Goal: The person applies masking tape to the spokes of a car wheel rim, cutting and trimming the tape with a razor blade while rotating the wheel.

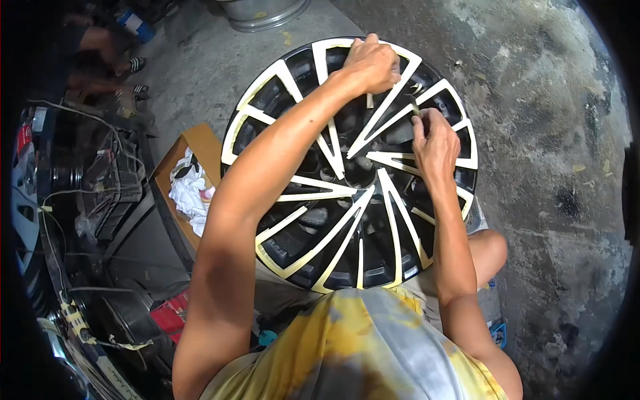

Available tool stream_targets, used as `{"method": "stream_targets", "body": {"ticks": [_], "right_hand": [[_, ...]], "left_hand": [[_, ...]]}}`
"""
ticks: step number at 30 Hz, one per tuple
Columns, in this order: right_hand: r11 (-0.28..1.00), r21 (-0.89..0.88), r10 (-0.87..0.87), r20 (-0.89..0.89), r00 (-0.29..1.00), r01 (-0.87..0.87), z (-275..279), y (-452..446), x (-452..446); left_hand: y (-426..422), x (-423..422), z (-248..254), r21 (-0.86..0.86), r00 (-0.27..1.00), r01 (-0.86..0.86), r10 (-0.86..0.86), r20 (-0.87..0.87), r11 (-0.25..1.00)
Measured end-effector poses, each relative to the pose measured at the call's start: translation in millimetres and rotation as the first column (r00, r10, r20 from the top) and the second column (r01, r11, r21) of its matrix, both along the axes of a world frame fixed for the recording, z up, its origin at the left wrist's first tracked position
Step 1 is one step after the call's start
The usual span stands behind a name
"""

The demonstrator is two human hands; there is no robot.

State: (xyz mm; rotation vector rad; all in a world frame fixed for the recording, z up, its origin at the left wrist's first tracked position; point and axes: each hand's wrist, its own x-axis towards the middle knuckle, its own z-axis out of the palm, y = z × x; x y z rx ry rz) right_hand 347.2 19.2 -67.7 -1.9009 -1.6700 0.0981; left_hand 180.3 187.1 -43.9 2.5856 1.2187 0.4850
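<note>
A black alloy wheel rim (pixel 319 217) lies face up in front of me, close to my lap. Pale cream masking tape (pixel 297 268) covers its spokes and stretches of the outer edge. My left hand (pixel 371 65) rests at the far edge, its fingers bent over the taped rim. On the right side of the wheel, my right hand (pixel 437 143) is closed around a thin, dark, blade-like tool (pixel 415 105). Its tip points away from me, above a gap between spokes. The exact kind of tool is too small to make out.
A cardboard box (pixel 208 143) with crumpled white paper (pixel 189 193) stands left of the wheel. Another rim (pixel 263 13) sits on the concrete floor (pixel 533 133) beyond. Cables and a rack (pixel 120 180) crowd the left. Another person's legs (pixel 100 50) show at upper left.
</note>
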Motion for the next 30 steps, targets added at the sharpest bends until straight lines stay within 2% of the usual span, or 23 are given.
{"method": "stream_targets", "body": {"ticks": [2, 5, 8, 14, 15, 22, 25, 30], "right_hand": [[0.997, 0.075, 0.028, -0.026, 0.999, -0.026, 0, -2, -2], [0.999, 0.046, 0.020, -0.154, 0.988, -0.013, 5, -3, 1], [0.995, 0.098, 0.058, -0.264, 0.963, -0.033, 15, -3, -4], [0.967, 0.233, 0.133, -0.135, 0.982, -0.098, 11, 14, -14], [0.973, 0.210, 0.132, -0.189, 0.973, -0.091, 10, 16, -17], [0.977, 0.181, 0.141, -0.137, 0.980, -0.115, 13, 20, -24], [0.974, 0.203, 0.129, -0.148, 0.980, -0.098, 6, 21, -26], [0.980, 0.177, 0.120, -0.143, 0.982, -0.094, 5, 23, -26]], "left_hand": [[-2, -5, 8, -0.024, 0.999, 0.033, -0.034, -0.022, 0.999], [5, -17, 1, 0.015, 0.985, 0.134, -0.135, 0.109, 0.991], [6, -24, -1, 0.039, 0.959, 0.205, -0.209, 0.191, 0.978], [7, -26, -15, 0.104, 0.934, 0.211, -0.232, 0.271, 0.972], [7, -26, -15, 0.106, 0.933, 0.214, -0.236, 0.272, 0.971], [11, -27, -22, 0.142, 0.903, 0.254, -0.288, 0.320, 0.957], [8, -26, -21, 0.091, 0.914, 0.219, -0.237, 0.329, 0.971], [6, -27, -26, 0.133, 0.906, 0.207, -0.241, 0.348, 0.969]]}}
